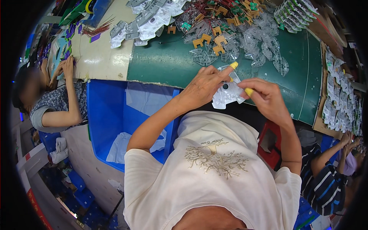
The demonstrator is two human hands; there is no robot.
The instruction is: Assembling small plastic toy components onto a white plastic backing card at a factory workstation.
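My left hand grips a white moulded plastic part with a dark round hole, held over the near edge of the green bench. Yellow covers sit on some of its fingertips. Close against the part's right side, my right hand is closed in a pinch, with a yellow cover on one digit. Whatever lies between those right fingers is hidden. Just beyond my hands is a loose heap of clear plastic pieces, with small orange-tan pieces among them.
Grey-and-white parts are piled at the far left of the green bench. Stacked white parts stand far right. A blue bin is below the bench at left, a red stool at right. Co-workers sit on both sides.
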